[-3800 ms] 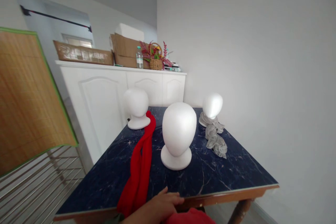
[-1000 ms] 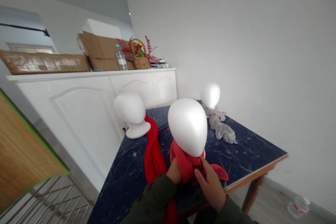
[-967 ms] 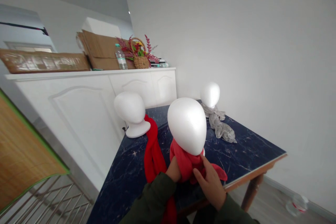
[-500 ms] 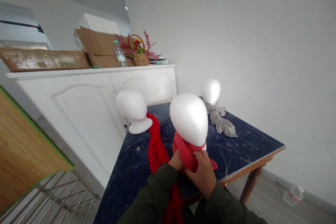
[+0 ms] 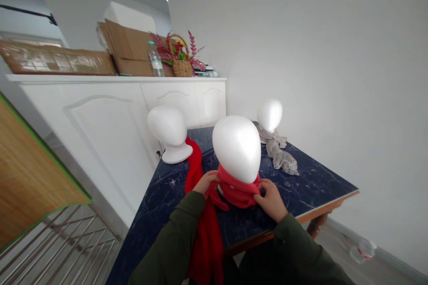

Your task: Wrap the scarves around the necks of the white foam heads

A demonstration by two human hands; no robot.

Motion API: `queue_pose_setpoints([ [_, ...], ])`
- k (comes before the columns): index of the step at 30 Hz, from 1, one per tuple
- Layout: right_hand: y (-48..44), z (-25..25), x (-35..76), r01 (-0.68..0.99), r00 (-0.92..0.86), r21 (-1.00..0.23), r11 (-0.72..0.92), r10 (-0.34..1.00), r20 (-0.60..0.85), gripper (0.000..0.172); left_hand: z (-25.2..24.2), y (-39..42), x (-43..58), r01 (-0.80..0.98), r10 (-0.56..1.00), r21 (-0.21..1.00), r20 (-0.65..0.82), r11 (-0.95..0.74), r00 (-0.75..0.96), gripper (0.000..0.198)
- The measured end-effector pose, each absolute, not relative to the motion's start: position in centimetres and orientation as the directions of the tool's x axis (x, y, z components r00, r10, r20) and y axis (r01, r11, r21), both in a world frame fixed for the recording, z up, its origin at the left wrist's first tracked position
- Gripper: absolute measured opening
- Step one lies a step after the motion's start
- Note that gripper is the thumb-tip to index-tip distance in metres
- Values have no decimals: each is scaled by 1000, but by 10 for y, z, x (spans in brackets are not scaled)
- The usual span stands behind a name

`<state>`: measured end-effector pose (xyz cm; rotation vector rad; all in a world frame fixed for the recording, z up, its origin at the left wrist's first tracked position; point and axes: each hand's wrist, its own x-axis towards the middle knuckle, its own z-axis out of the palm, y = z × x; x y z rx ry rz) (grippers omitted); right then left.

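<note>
A white mannequin head (image 5: pixel 236 147) stands near the table's front edge with a coral-red scarf (image 5: pixel 238 191) wrapped around its neck. My left hand (image 5: pixel 207 182) pinches the scarf at the left side of the neck. On the opposite side, my right hand (image 5: pixel 271 198) grips the wrapped cloth between thumb and fingers. A short end of the scarf hangs at the lower left of the wrap. Just left of it, a bright red scarf (image 5: pixel 205 236) runs down the table and over the front edge, partly behind my left forearm.
A bare white mannequin head (image 5: pixel 169 131) stands at the table's left. Another head (image 5: pixel 270 115) at the back wears a grey scarf (image 5: pixel 281 156). A white cabinet (image 5: pixel 107 142) borders the dark blue table (image 5: pixel 321 178). A metal rack (image 5: pixel 80 240) stands at lower left.
My hands have moved apart from the front of the neck to its two sides. The coral scarf now lies flatter around the neck, with its end shifted from right to left.
</note>
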<state>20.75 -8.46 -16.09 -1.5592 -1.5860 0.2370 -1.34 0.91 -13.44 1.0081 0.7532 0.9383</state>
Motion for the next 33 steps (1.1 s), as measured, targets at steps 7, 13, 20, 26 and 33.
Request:
queue_pose_setpoints([
  [7, -67, -169, 211, 668, 131, -740, 80, 966, 223, 53, -137, 5, -4, -425, 943, 877, -88, 226, 321, 45],
  [13, -71, -166, 216, 199, 161, -953, 229, 952, 262, 65, -137, -4, 2, -433, 890, 867, -27, 248, 455, 57],
  [20, -73, -157, 227, -393, 1, -917, 66, 997, 71, 88, -138, -14, 13, -457, 853, 841, -10, 290, 522, 65],
  [26, -49, -167, 247, -417, -9, -909, 26, 999, 33, 53, -143, -13, 15, -409, 865, 871, -34, 271, 501, 64],
  [33, 0, -171, 310, -311, 367, -931, 193, 927, 70, 33, -146, -7, 8, -265, 883, 912, -175, 312, 436, 57],
])
